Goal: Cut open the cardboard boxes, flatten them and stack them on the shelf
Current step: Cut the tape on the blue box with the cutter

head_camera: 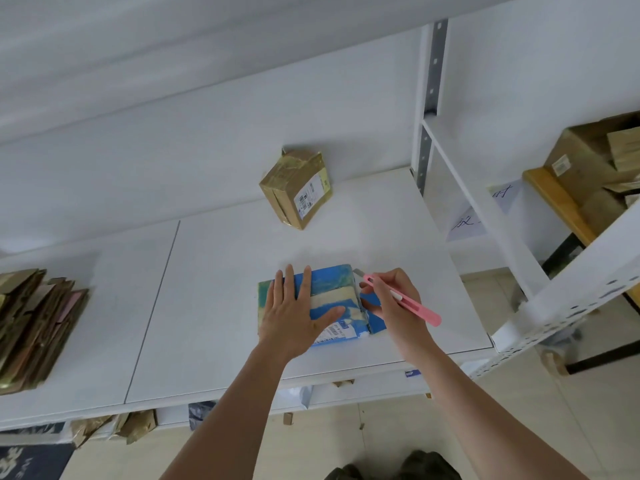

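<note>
Two bare forearms reach up from the bottom of the frame onto the wide white shelf board (221,306). At the far left edge lies a stack of flattened brown cardboard (34,327). Above centre, against the white wall, stands a brown taped cardboard box (294,187) with a white label, well apart from the hands. Just below centre lies a blue cardboard box (334,289) crossed by beige tape. On its top presses the left hand (294,313), flat, fingers straight and spread. Beside the box's right end, the right hand (389,303) grasps a slim pink utility knife (412,304), its grey blade tip touching the box's upper right corner.
</note>
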`<state>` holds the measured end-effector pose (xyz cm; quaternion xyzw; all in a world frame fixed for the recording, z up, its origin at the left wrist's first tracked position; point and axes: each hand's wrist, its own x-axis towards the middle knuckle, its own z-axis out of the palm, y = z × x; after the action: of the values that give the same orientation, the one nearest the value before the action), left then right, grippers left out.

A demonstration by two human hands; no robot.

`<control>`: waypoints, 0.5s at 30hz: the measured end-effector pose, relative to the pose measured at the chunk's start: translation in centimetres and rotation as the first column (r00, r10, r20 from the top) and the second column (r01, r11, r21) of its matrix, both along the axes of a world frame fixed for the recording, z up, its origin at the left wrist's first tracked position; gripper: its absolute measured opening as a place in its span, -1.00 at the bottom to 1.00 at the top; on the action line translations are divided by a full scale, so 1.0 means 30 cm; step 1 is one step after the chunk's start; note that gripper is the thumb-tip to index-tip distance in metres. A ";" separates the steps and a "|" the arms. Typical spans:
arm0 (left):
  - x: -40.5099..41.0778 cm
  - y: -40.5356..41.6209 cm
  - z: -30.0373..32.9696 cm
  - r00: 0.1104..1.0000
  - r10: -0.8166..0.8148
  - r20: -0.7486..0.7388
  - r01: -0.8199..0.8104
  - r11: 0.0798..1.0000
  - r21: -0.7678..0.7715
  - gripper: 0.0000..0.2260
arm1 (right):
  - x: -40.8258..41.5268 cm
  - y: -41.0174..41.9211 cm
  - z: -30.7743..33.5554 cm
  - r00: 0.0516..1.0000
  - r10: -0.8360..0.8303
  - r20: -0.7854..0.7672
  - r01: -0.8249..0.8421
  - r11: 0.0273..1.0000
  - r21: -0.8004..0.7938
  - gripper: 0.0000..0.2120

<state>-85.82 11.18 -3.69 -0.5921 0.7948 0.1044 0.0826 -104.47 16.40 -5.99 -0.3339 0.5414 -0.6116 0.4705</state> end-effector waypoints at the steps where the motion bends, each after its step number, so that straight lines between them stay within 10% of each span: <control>1: 0.002 -0.005 -0.004 1.000 0.003 -0.001 -0.003 1.000 0.005 0.00 | -0.002 -0.004 -0.002 1.000 0.009 -0.006 -0.009 1.000 -0.003 -0.86; 15: -0.008 -0.011 0.001 0.999 0.011 0.040 -0.012 0.999 0.038 0.03 | -0.055 -0.023 0.006 0.954 0.128 -0.271 -0.132 0.991 0.006 -0.85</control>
<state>-86.06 10.85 -3.66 -0.5970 0.7874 0.1083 0.1089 -106.12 15.70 -5.81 -0.4522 0.5737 -0.5312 0.4292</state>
